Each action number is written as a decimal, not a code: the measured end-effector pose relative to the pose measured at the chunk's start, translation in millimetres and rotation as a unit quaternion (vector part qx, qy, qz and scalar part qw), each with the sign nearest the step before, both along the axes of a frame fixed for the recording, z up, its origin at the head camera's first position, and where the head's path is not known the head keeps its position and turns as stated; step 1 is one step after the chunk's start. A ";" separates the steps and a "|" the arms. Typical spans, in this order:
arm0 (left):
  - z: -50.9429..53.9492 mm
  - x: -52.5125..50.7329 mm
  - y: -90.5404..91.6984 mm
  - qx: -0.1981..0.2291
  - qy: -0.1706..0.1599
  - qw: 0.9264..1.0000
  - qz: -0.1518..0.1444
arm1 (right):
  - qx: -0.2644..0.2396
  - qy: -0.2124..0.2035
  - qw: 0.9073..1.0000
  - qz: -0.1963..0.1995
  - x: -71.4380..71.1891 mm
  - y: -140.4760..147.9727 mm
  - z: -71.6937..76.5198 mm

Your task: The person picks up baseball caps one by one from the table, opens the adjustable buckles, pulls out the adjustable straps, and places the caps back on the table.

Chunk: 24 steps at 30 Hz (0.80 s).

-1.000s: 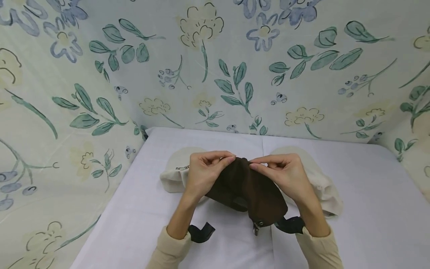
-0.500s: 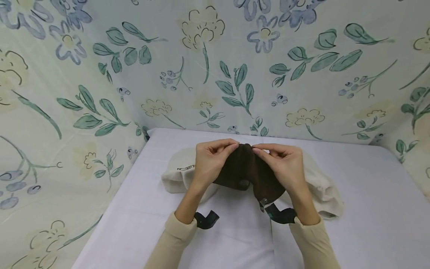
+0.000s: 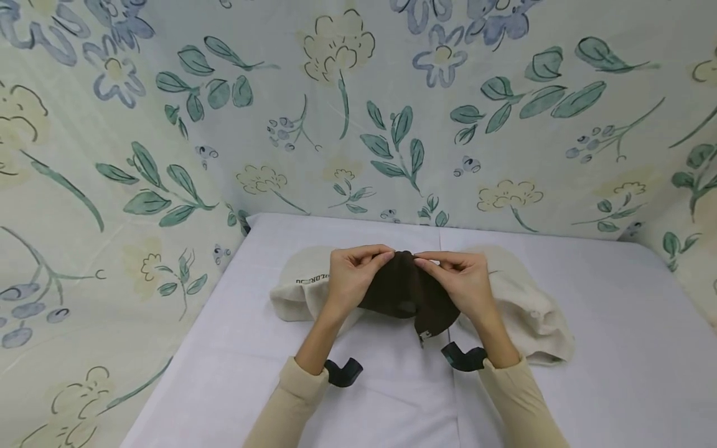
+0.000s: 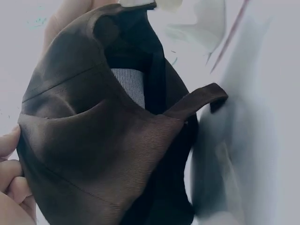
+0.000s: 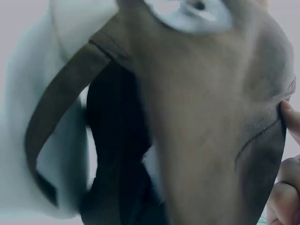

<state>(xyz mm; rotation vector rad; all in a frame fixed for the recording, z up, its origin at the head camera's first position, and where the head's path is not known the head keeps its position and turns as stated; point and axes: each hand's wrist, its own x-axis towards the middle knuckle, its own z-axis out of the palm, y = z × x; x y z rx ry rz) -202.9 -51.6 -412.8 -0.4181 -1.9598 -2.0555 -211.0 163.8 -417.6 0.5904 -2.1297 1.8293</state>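
Note:
A dark brown baseball cap (image 3: 386, 289) hangs between my hands above the middle of the table. The thumb and fingers of my left hand (image 3: 351, 280) pinch its upper edge on the left. My right hand (image 3: 465, 280) pinches the same edge a short way to the right. Close up in the left wrist view are the cap's back opening and a loose strap (image 4: 199, 101). A metal buckle (image 3: 426, 336) dangles at the cap's lower right. Behind my hands lie two beige caps, the left one (image 3: 297, 295) with dark lettering, the right one (image 3: 529, 305) partly covered by my right hand.
A white cloth (image 3: 224, 386) covers the table, with a seam running front to back. Floral curtains (image 3: 358, 124) close in the back and sides. Black wrist mounts (image 3: 343, 373) stick out from both sleeves.
Both hands first raised the brown cap, then lowered it slightly, pinching it throughout. Its buckle end swung up, then a little to the left. Both beige caps stayed in place.

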 end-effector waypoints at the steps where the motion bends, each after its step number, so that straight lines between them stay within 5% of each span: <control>1: -2.8 0.9 -0.9 -0.001 -0.006 1.000 -0.002 | 0.003 -0.006 1.000 0.005 0.9 0.6 -2.6; 14: -31.2 8.6 -0.8 -0.018 -0.058 0.998 -0.025 | 0.028 -0.068 0.997 0.018 7.8 9.0 -26.0; 24: -40.8 7.1 2.4 -0.033 -0.071 0.997 -0.016 | 0.048 -0.094 0.994 0.007 3.3 11.2 -37.9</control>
